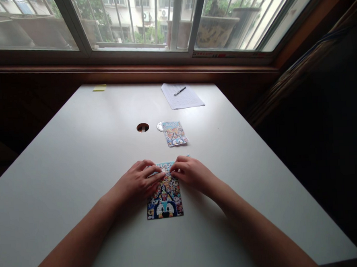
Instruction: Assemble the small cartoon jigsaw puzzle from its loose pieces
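Observation:
A small colourful jigsaw puzzle [166, 190], with a blue cartoon dog's face along its bottom, lies flat on the white table. My left hand [143, 178] rests over its upper left part, fingers stretched out across the surface. At the upper right edge, my right hand [189, 171] has thumb and fingers pinched together; whatever is between the tips is hidden. Just beyond the right knuckles lies a small loose puzzle piece [188, 155]. Farther back is a printed picture sheet [175, 133] showing the same dog design.
A round silvery disc [160, 127] lies partly under the picture sheet, beside a round hole [142, 128] in the white table [63, 177]. Toward the window are papers [184, 99] with a pen [180, 91] on top, and yellow sticky notes [99, 88] at the far left edge.

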`<state>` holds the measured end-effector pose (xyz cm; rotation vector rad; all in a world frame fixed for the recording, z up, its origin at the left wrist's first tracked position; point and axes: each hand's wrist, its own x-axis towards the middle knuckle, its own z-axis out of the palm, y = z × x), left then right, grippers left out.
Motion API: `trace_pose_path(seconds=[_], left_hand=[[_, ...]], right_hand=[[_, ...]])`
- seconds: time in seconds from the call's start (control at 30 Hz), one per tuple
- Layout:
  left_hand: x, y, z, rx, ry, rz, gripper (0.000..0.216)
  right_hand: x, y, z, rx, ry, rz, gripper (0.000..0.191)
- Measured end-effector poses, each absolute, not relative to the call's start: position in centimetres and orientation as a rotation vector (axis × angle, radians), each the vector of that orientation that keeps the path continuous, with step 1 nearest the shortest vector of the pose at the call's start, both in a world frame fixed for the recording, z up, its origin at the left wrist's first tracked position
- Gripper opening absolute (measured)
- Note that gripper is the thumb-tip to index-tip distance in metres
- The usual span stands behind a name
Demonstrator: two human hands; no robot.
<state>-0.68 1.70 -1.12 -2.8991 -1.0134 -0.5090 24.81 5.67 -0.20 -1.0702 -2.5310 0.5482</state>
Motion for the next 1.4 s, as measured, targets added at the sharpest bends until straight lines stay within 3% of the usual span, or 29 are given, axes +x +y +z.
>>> trace_pose_path(seconds=[0.83, 1.03, 1.4], left_hand=[[-0.7, 1.6, -1.0, -2.902, -1.029, -0.508, 0.039], [-0.7, 1.7, -1.0, -2.922, -1.023, -0.514, 0.04], [-0.8, 1.6, -1.0, -2.915, -1.047, -0.482, 0.039]], right_hand=[[25.4, 5.8, 0.8, -1.17, -2.42, 0.781, 0.007], [26.4, 6.7, 0.5, -1.162, -2.416, 0.634, 0.023], [26.0, 6.6, 0.4, -1.191, -2.385, 0.774, 0.013]])
